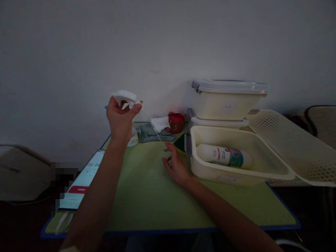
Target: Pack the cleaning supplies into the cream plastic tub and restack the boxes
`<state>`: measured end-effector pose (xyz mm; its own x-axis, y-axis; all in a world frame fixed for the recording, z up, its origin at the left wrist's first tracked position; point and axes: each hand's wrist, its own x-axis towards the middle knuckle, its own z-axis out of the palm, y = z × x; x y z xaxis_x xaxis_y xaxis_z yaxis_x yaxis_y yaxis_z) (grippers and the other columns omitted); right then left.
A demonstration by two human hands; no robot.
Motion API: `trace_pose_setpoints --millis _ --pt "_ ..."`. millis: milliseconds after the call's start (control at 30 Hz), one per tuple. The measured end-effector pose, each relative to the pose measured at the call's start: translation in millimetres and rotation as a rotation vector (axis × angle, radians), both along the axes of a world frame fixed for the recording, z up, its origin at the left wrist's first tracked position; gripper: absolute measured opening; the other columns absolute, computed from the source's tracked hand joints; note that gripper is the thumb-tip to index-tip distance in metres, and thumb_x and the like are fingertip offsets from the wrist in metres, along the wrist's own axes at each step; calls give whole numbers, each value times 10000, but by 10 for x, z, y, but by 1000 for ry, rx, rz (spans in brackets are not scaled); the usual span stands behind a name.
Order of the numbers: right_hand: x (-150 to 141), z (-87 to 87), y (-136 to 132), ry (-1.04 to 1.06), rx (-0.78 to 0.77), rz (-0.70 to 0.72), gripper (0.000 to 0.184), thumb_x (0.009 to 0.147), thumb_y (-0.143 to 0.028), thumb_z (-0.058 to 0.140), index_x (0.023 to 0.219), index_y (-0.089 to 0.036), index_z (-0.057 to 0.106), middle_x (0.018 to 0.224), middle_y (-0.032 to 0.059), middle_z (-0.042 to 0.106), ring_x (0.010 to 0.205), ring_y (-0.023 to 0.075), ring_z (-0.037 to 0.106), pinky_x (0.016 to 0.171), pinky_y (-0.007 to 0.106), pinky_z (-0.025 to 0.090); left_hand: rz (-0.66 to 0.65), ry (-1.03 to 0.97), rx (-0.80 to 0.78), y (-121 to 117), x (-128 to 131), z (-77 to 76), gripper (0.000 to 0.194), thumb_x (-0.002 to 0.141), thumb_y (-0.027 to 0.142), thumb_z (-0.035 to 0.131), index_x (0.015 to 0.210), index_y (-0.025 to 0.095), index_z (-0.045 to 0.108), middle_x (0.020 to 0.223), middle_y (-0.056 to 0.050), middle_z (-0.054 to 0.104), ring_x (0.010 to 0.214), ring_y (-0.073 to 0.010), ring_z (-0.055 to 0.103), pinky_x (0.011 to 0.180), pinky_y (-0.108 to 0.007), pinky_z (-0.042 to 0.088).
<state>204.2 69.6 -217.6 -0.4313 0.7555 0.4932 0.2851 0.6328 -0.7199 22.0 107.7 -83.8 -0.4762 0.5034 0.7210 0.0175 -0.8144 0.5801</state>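
My left hand (119,117) is raised above the back left of the green mat. Its fingers and thumb are closed around a white, curved thing (126,95) whose kind I cannot make out. Behind the wrist, a pale round container (133,137) is partly hidden. My right hand (175,165) is low over the mat, fingers loosely curled and apart, with nothing visible in it. Near its fingertips, a thin white strand (158,135) runs down from a white cloth or tissue (160,124), which lies on a grey-green folded cloth (147,133).
A cream bin (225,177) holding a white and green bottle (223,155) stands right of my right hand. Stacked lidded boxes (223,103) rise behind it. A red woven pot (176,123) is at the back. A phone (81,180) lies on the left, a perforated basket (291,140) far right.
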Motion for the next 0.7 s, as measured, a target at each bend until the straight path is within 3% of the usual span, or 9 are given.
trace_pose_setpoints --millis 167,233,333,400,500,600,700 --pt "-1 5 6 108 -48 -5 426 859 -268 418 1244 -177 261 1262 155 416 1058 176 488 815 355 470 -172 -93 -283 7 -63 -22 316 629 367 731 742 187 497 725 56 526 638 -57 549 745 -292 534" --pt "-12 5 30 182 -214 98 342 885 -326 388 1185 -178 315 1128 125 528 902 148 558 754 321 474 -252 -164 -413 38 -63 -63 283 657 370 715 716 182 511 708 49 539 604 -52 556 705 -257 541" --pt "-27 26 63 294 -582 381 301 921 -401 298 1042 -161 433 860 72 630 642 106 577 591 241 443 -348 -246 -556 86 -33 -131 224 688 325 700 704 179 530 687 37 558 565 -54 568 647 -227 546" --pt "-30 57 56 340 -773 568 368 909 -461 313 972 -146 493 783 66 646 580 95 570 518 205 397 -391 -247 -599 112 -7 -171 204 698 298 694 706 173 533 697 25 574 582 -70 589 646 -233 549" --pt "-25 102 5 397 -920 723 396 806 -512 518 958 -147 538 756 49 671 517 71 544 457 173 339 -425 -200 -608 131 36 -206 183 714 258 683 693 161 529 702 20 581 610 -83 604 682 -253 548" --pt "-24 122 -43 473 -982 755 373 683 -443 690 884 -159 557 654 1 672 420 44 480 418 157 310 -422 -252 -634 114 98 -192 154 720 187 666 663 146 529 665 26 574 573 -70 587 659 -234 536" --pt "-29 125 -54 533 -1017 745 320 634 -381 743 774 -161 557 570 -25 653 383 39 459 390 149 303 -425 -355 -636 68 161 -149 153 699 142 668 636 137 529 645 28 578 551 -62 576 636 -215 522"
